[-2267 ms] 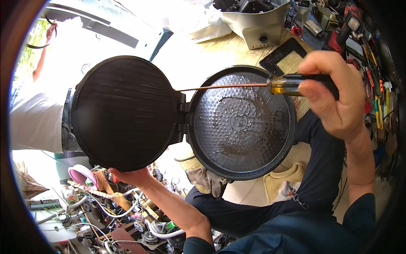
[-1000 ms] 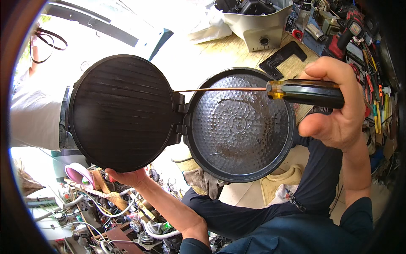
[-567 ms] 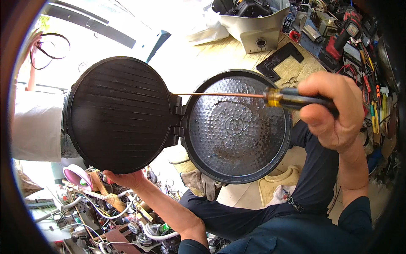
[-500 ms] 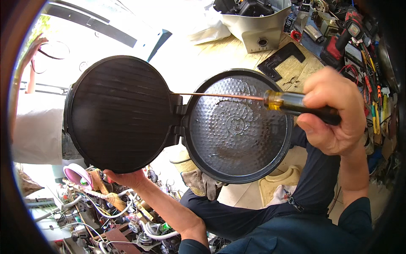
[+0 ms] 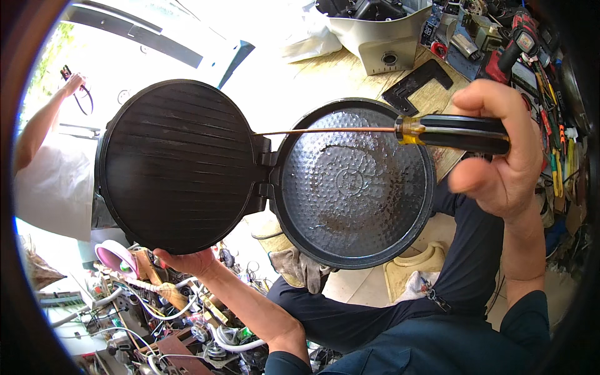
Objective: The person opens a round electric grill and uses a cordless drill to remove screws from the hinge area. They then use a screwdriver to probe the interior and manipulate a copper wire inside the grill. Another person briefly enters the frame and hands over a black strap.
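A hinged round griddle lies opened out in front of me. Its left half is a black ridged plate (image 5: 175,169); the right half is a dimpled dark pan (image 5: 350,219) with a shiny wet-looking surface. My left hand (image 5: 186,260) grips the lower rim of the ridged plate, most of its fingers hidden underneath. In my right hand (image 5: 503,156) is a screwdriver (image 5: 453,133) with a black and yellow handle. Its long thin shaft crosses over the pan, and the tip reaches the hinge-side edge of the ridged plate. My right thumb stands off the handle, which rests against the curled fingers.
A silver appliance housing (image 5: 375,47) and a black L-shaped piece (image 5: 417,86) lie on the wooden table. A cordless drill (image 5: 512,47) and hand tools crowd the right. Wires and parts (image 5: 187,319) pile up at lower left. Another person's hand (image 5: 74,84) holds a dark cable at far left.
My right thumb has come off the screwdriver handle and the fingers have loosened. The screwdriver sits slightly higher and more level. The other person's arm has moved, its hand now showing.
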Demonstrator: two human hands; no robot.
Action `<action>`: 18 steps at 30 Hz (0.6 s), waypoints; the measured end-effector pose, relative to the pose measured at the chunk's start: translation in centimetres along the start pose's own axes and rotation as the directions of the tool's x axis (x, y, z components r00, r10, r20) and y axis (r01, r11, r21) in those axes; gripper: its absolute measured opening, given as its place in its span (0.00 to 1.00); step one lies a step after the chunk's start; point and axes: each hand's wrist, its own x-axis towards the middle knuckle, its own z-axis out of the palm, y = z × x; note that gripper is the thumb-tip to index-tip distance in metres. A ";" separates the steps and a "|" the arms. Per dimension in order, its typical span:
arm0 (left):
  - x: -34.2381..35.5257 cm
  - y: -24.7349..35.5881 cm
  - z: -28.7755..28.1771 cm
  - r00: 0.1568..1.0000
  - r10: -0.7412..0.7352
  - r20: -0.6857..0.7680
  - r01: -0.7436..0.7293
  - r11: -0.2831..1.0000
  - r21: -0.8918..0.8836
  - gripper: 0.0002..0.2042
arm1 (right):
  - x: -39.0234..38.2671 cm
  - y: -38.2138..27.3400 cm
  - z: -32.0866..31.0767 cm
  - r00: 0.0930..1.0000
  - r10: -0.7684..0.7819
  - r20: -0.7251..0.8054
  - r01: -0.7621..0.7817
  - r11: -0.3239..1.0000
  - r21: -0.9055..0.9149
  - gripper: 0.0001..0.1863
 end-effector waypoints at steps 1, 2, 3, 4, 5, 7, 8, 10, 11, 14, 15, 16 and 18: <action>0.0 0.0 0.0 1.000 0.007 0.005 -0.007 1.000 0.009 0.29 | -0.1 -0.4 -0.4 0.999 0.037 0.020 -0.037 0.999 -0.015 0.27; 0.0 0.0 0.1 1.000 0.014 0.009 -0.014 1.000 0.018 0.29 | -0.3 -0.5 -0.5 0.998 0.047 0.032 -0.045 0.998 -0.049 0.27; 0.1 0.1 0.1 1.000 0.021 0.013 -0.022 0.999 0.027 0.29 | -0.5 -0.4 -0.3 0.998 0.055 0.012 -0.054 0.998 -0.023 0.26; 0.0 0.0 0.0 1.000 0.020 0.020 -0.020 1.000 0.018 0.29 | -0.7 -0.4 -0.1 0.998 0.062 -0.007 -0.062 0.998 0.001 0.24; 0.0 -0.1 0.0 0.999 0.018 0.027 -0.018 1.000 0.010 0.29 | -0.9 -0.3 0.2 0.997 0.069 -0.026 -0.068 0.997 0.027 0.23; 0.0 -0.2 -0.1 0.999 0.012 0.039 -0.012 1.000 -0.002 0.29 | -1.0 0.0 0.9 0.987 0.133 -0.091 -0.120 0.983 0.139 0.24; 0.0 -0.1 -0.1 0.999 0.008 0.045 -0.008 1.000 -0.004 0.29 | -1.1 -0.2 1.1 0.977 0.179 -0.112 -0.160 0.973 0.167 0.26; 0.0 -0.1 -0.3 0.999 0.004 0.043 -0.003 1.000 -0.011 0.29 | -1.3 -0.6 0.5 0.958 0.276 -0.078 -0.257 0.946 0.195 0.31; 0.0 -0.1 -0.4 0.999 0.004 0.035 -0.004 1.000 -0.014 0.29 | -1.3 -0.3 0.4 0.965 0.250 -0.075 -0.236 0.959 0.154 0.33; -0.1 -0.1 0.0 0.998 0.001 0.055 0.000 1.000 -0.019 0.29 | -1.2 0.1 -0.1 0.997 0.075 -0.022 -0.077 0.996 -0.050 0.37; 0.0 -0.2 0.2 0.998 -0.001 0.068 0.002 1.000 -0.020 0.29 | -1.1 0.4 0.3 0.998 0.034 -0.055 -0.035 0.999 -0.022 0.37; 0.0 -0.2 0.3 0.998 0.000 0.064 0.002 1.000 -0.024 0.29 | -1.1 0.8 0.6 0.996 -0.007 -0.086 0.007 1.000 0.005 0.38; 0.1 -0.4 0.2 0.998 0.000 0.055 0.002 0.999 -0.032 0.30 | -0.7 1.6 1.6 0.983 -0.008 -0.182 0.024 0.996 0.083 0.38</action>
